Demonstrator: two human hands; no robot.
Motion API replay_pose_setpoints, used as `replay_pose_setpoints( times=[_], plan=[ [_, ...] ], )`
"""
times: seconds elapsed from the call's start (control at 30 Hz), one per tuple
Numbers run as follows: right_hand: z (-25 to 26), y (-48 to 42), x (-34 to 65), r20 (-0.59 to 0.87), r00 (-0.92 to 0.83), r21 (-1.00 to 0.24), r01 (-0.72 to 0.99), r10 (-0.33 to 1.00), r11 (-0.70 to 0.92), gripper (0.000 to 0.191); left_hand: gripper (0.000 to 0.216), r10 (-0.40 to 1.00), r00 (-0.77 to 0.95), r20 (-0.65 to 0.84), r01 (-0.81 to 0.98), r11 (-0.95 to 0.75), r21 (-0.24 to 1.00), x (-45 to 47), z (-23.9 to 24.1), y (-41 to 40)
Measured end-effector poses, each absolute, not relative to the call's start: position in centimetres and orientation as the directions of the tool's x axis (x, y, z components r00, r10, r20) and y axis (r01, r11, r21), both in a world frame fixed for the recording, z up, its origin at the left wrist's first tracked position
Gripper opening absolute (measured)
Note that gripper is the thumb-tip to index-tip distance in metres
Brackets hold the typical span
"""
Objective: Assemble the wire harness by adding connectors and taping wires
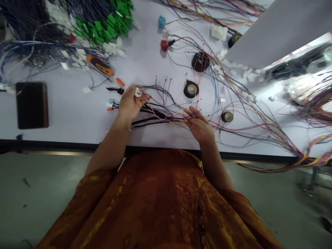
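A small white connector (pixel 138 92) with a pink wire in it is pinched in the fingers of my left hand (pixel 130 102). My right hand (pixel 198 124) lies palm up with its fingers apart, over the loose wires to the right. Between the hands runs a wire harness (pixel 155 117), partly wrapped in black tape, with several bare wire ends pointing away from me. A roll of black tape (pixel 191 89) lies just beyond my right hand. Orange and blue connectors (pixel 111 108) stick out to the left of my left wrist.
An orange and black cutter (pixel 100 65) and a dark phone-like case (pixel 32 105) lie on the left. Bundled wires with green connectors (pixel 111 26) fill the far left. More tape rolls (pixel 200 62) and red connector (pixel 164 45) lie beyond. Long loose wires (pixel 275 128) hang over the right edge.
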State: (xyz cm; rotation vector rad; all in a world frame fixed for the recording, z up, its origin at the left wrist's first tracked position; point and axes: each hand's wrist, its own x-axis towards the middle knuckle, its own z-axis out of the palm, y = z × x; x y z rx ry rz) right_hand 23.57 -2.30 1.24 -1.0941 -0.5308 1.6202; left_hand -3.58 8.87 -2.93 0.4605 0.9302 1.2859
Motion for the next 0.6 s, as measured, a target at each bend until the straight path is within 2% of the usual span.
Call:
replay_pose_setpoints(
  times=[0.07,0.17,0.27,0.4,0.47,0.6],
  plan=[
    [1.8,-2.7,23.2,-0.371,-0.037,-0.816,-0.464,0.928,-0.344,0.041,0.019,0.947,0.011,-0.321,-0.619,0.258,0.742,-3.6,-2.9,8.8],
    [2.1,-1.9,23.1,-0.362,0.062,-0.872,-0.376,0.93,-0.314,0.029,0.018,0.94,0.01,-0.34,-0.64,0.267,0.72,-3.4,-2.6,8.8],
    [2.3,0.4,22.8,-0.33,0.109,-0.889,-0.371,0.938,-0.27,0.031,0.022,0.92,-0.012,-0.392,-0.66,0.287,0.694,-3.1,-1.7,8.8],
    [3.3,3.9,20.7,-0.194,0.102,-0.926,-0.348,0.976,-0.148,0.029,0.02,0.908,-0.013,-0.419,-0.677,0.3,0.672,-2.7,-0.8,8.7],
    [4.1,5.2,18.9,-0.102,0.073,-0.967,-0.24,0.992,-0.082,0.022,0.014,0.918,-0.016,-0.396,-0.666,0.285,0.689,-2.6,-0.7,8.6],
    [5.3,6.9,15.1,0.013,-0.089,-0.995,0.096,0.996,0.022,0.015,0.014,0.938,-0.006,-0.347,-0.619,0.269,0.738,-2.8,-0.5,8.4]
  ],
)
